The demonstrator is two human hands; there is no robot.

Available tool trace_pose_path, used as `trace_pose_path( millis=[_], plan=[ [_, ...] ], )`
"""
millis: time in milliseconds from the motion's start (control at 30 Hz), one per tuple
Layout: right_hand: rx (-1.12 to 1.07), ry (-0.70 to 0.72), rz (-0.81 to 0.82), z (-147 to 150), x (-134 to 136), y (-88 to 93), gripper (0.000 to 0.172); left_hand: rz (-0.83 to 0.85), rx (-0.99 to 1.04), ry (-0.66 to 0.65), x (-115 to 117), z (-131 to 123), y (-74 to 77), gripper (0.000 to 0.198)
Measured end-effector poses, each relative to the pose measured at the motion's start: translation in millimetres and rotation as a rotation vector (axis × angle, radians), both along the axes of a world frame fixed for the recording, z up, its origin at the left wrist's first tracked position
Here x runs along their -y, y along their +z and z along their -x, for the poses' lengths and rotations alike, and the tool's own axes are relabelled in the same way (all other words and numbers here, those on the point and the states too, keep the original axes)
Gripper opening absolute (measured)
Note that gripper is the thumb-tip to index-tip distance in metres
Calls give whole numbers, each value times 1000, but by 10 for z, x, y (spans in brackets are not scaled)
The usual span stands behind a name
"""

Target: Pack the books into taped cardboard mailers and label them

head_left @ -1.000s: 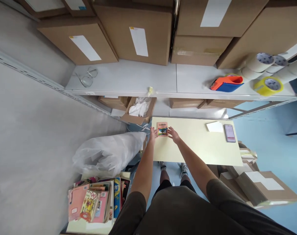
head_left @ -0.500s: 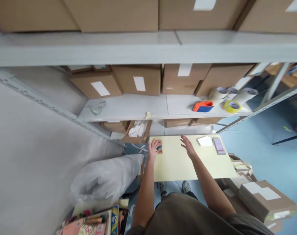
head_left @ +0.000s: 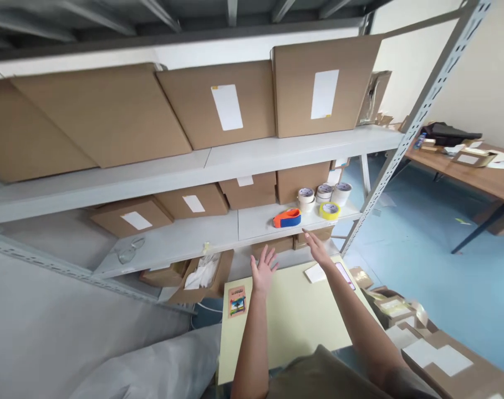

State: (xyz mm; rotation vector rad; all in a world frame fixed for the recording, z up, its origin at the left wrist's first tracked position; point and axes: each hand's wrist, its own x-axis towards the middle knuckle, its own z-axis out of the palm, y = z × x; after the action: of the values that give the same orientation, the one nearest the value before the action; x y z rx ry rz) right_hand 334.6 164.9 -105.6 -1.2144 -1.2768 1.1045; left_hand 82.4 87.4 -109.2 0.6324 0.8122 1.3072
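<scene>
My left hand [head_left: 263, 271] is raised over the far edge of the pale yellow tabletop [head_left: 297, 316], fingers spread, holding nothing. To its left, a small pink card with a colourful picture [head_left: 237, 302] lies on the tabletop. My right hand [head_left: 317, 249] reaches forward with its fingers stretched out and nothing in them. Just beyond its fingertips, an orange and blue tape dispenser [head_left: 287, 218] rests on the shelf, apart from the hand. Beside the dispenser lies a yellow tape roll [head_left: 329, 211]. Near my right forearm are a white paper [head_left: 314, 273] and a partly hidden phone [head_left: 345, 276].
White tape rolls [head_left: 306, 200] stand behind the yellow one. Cardboard boxes [head_left: 218, 105] line the grey metal shelves [head_left: 160, 238]. An open box with white paper [head_left: 204, 274] sits low on the left. More cartons [head_left: 455, 360] are stacked on the floor at right.
My view has tilted up and turned right. My left hand has left the pink card and moved right. My right hand has moved forward towards the shelf with the tape dispenser.
</scene>
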Motion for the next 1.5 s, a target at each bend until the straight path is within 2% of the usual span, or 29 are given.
trace_pose_path(
  millis=[133, 233, 333, 467, 567, 633, 700, 800, 967, 1067, 1167, 1333, 1500],
  plan=[
    [188, 55, -205, -18, -793, 125, 51, -37, -11, 38, -118, -354, 118, 93],
    [457, 130, -259, 91, -1255, 204, 51, -43, -1, 59, -99, -470, 98, 90],
    [722, 186, -207, 193, -1478, 208, 44, -11, -5, 87, 10, -446, 15, 87],
    [838, 205, -218, 224, -1468, 165, 28, 49, -32, 143, 217, -262, -64, 84],
    [856, 205, -262, 173, -1275, 142, 23, 53, -51, 168, 356, -77, -64, 84],
    [904, 187, -315, 123, -1050, 112, 23, 50, -60, 170, 433, 53, -72, 84],
    [984, 147, -379, 78, -755, 46, 26, 45, -55, 153, 505, 182, -118, 83],
    [1111, 54, -432, 37, -238, -145, 29, 55, -28, 103, 615, 351, -265, 81],
    [1182, -43, -365, -64, 604, -703, 22, 141, -17, 23, 802, 439, -523, 79],
    [1194, -41, -259, -202, 1052, -1099, 21, 168, -38, -17, 920, 363, -577, 78],
    [1223, 15, -88, -387, 1415, -1461, 26, 158, -75, -43, 1051, 267, -585, 76],
    [1276, 126, 191, -778, 1750, -1966, 27, 183, -134, 1, 1310, 177, -666, 76],
    [1274, 160, 331, -1186, 1864, -2411, 35, 309, -166, 63, 1623, 6, -892, 75]
  ],
)
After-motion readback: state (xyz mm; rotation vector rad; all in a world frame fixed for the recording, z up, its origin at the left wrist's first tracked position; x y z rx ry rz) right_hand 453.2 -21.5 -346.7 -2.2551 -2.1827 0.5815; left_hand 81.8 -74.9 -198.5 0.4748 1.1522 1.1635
